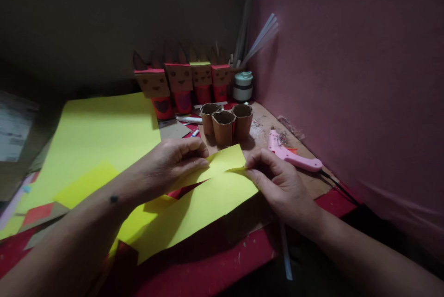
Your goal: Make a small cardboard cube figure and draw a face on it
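Both hands hold a sheet of yellow paper (208, 204) above the red tabletop. A long gap runs through the sheet from the left, parting a strip from the wider piece. My left hand (183, 160) is closed, pinching the strip's upper edge between thumb and fingers. At the right end, where a narrow split shows, my right hand (274, 179) grips the paper between thumb and forefinger. Just beyond the sheet stand three open brown cardboard tubes (224, 128). To the right of them lies a pink glue gun (294, 156).
Several red cups with cardboard animal faces (151, 84) line the back. Beside them stands a pale lidded jar (243, 86) with glue sticks (262, 38) behind. A large yellow sheet (104, 130) covers the left. The pink wall (364, 79) bounds the right; a black cord (340, 186) trails there.
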Tool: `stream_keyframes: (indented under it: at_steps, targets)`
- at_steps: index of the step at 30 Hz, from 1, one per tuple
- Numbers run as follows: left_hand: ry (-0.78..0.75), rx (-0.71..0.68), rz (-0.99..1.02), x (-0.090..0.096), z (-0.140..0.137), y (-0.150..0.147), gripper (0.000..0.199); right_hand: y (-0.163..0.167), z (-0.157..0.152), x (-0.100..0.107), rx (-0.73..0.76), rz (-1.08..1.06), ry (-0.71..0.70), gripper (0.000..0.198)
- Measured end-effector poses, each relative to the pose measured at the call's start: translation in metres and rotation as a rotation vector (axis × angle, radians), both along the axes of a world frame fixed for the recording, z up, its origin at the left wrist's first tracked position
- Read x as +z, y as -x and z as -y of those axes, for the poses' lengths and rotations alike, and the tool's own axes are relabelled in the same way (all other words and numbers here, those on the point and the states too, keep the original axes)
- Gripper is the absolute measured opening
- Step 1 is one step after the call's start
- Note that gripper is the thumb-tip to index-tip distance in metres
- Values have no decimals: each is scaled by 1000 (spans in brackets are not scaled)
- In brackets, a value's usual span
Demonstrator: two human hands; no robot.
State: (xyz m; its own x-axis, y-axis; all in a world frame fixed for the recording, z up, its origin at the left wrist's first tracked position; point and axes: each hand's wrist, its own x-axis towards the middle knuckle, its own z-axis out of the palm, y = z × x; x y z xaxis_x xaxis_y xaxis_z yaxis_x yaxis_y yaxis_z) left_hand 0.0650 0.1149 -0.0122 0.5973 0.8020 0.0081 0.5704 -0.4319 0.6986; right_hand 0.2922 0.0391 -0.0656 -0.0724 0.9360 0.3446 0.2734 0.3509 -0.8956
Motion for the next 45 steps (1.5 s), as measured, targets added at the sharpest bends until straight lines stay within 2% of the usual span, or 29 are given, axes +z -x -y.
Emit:
stream_keyframes:
  at_steps: [11, 16, 18, 22, 27, 29, 30, 34, 36, 39, 41, 45]
  targets:
    - [188, -18, 132, 2, -3, -3, 18, 1, 1, -2, -14, -7, 48, 4]
    - [187, -22, 152, 1, -4, -1, 17, 2, 2, -2, -25, -19, 64, 2]
    - [221, -5, 153, 1, -4, -1, 17, 2, 1, -3, -23, -53, 63, 5]
    - [389, 19, 158, 2, 2, -5, 22, 1, -1, -3, -6, -113, 75, 10]
    - [418, 31, 141, 3, 4, -9, 23, 1, -3, 3, 44, -152, 144, 14]
    - [376, 8, 112, 5, 3, -6, 21, 2, -3, 5, 67, -175, 158, 16]
    - [300, -2, 84, 6, 2, -4, 22, 2, -3, 5, 69, -177, 156, 17]
    - [-206, 70, 9, 16, 8, 7, 24, 1, -3, 7, 69, -137, 160, 15]
    - [-353, 98, 31, 20, 16, 11, 19, 0, -4, 9, 93, -100, 197, 12]
    - [-362, 78, 9, 21, 30, 15, 17, -2, -5, 11, 139, -57, 269, 11]
    - [-325, 121, -34, 17, 39, 17, 22, -3, -5, 12, 160, -55, 288, 11]
    - [-182, 230, -112, 6, 57, 15, 29, -4, -2, 13, 112, 45, 210, 15]
